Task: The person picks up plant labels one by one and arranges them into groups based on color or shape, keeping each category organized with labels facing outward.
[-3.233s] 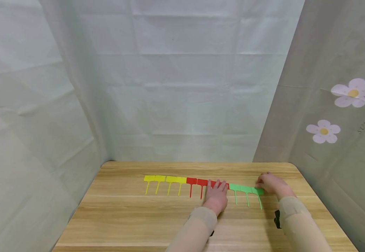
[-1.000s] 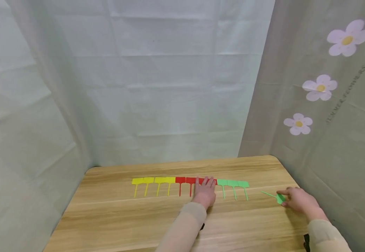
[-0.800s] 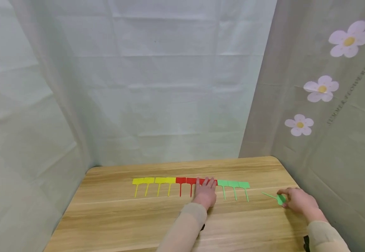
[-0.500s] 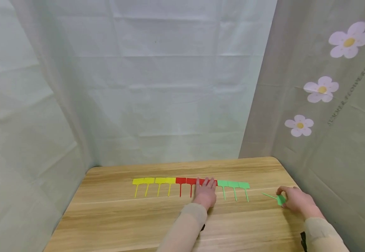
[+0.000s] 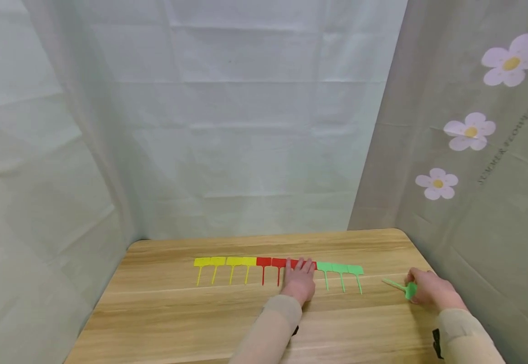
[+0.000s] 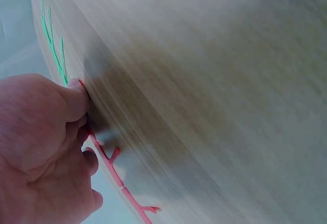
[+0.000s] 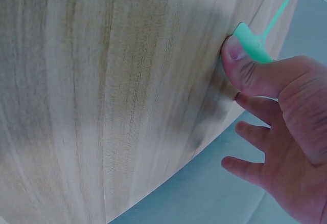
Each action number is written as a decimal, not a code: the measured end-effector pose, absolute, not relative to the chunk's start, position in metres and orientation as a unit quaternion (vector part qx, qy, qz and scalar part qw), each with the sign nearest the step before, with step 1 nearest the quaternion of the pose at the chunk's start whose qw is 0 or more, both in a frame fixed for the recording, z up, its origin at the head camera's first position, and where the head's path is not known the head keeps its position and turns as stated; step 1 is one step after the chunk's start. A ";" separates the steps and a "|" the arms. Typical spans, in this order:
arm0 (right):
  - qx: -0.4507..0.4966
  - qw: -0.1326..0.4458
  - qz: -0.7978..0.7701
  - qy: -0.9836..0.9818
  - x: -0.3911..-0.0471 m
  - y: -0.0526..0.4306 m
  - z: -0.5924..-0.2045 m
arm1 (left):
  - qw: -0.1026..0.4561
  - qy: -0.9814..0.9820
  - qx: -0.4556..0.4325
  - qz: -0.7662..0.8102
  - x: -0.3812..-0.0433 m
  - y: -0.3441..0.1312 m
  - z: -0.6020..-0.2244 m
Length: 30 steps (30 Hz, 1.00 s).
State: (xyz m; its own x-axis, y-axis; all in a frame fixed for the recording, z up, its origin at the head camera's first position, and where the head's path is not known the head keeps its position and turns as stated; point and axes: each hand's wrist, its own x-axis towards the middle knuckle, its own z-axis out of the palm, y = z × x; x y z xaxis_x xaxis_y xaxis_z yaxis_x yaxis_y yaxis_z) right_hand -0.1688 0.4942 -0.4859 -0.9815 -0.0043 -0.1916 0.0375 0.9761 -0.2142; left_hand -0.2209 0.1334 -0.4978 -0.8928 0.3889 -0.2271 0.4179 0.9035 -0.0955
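Observation:
A row of T-shaped plastic tags lies across the wooden table: several yellow tags (image 5: 233, 261) at the left, several red tags (image 5: 264, 262) in the middle, and three green tags (image 5: 339, 268) at the right. My left hand (image 5: 299, 284) rests with spread, extended fingers over some red tags, partly covering them. In the left wrist view, red tag edges (image 6: 115, 173) run beside that hand. Near the table's right edge, my right hand (image 5: 432, 290) pinches the flat head of another green tag (image 7: 253, 42). Its thin stem points left, toward the row.
The wooden table (image 5: 177, 323) has rounded far corners. Pale cloth (image 5: 255, 126) hangs behind it and at the left. On the right hangs a darker cloth (image 5: 496, 242) with printed flowers, close beside the right hand.
My right hand has moved from the green end of the row to the table's right edge, where it pinches a separate green tag. The left hand stays on the red tags.

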 end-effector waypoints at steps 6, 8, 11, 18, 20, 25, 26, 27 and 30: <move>0.025 0.105 -0.120 0.987 -0.170 0.497 -0.488 | 0.101 0.970 0.208 -0.073 -0.221 0.134 -0.496; 0.032 0.106 -0.125 0.986 -0.169 0.497 -0.488 | 0.101 0.970 0.207 -0.075 -0.222 0.133 -0.496; 0.036 0.111 -0.129 0.985 -0.167 0.497 -0.490 | 0.101 0.970 0.206 -0.075 -0.221 0.133 -0.496; 0.044 0.112 -0.120 0.985 -0.166 0.496 -0.493 | 0.102 0.969 0.209 -0.079 -0.219 0.133 -0.498; 0.044 0.110 -0.119 0.986 -0.166 0.496 -0.492 | 0.102 0.970 0.208 -0.080 -0.218 0.133 -0.498; 0.047 0.109 -0.116 0.986 -0.167 0.494 -0.490 | 0.101 0.969 0.208 -0.085 -0.217 0.133 -0.498; 0.049 0.109 -0.115 0.986 -0.168 0.493 -0.490 | 0.100 0.969 0.208 -0.086 -0.218 0.134 -0.497; 0.051 0.111 -0.115 0.986 -0.169 0.493 -0.490 | 0.099 0.969 0.208 -0.085 -0.218 0.134 -0.497; 0.054 0.116 -0.116 0.985 -0.171 0.494 -0.490 | 0.098 0.969 0.209 -0.085 -0.218 0.134 -0.496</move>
State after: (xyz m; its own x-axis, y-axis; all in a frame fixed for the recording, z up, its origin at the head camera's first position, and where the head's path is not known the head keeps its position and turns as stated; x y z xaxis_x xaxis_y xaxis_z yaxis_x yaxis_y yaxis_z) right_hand -0.1707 0.4937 -0.4903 -0.9674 0.0799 -0.2402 0.1335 0.9672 -0.2159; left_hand -0.2184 0.1339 -0.4963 -0.8935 0.3880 -0.2263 0.4213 0.8986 -0.1229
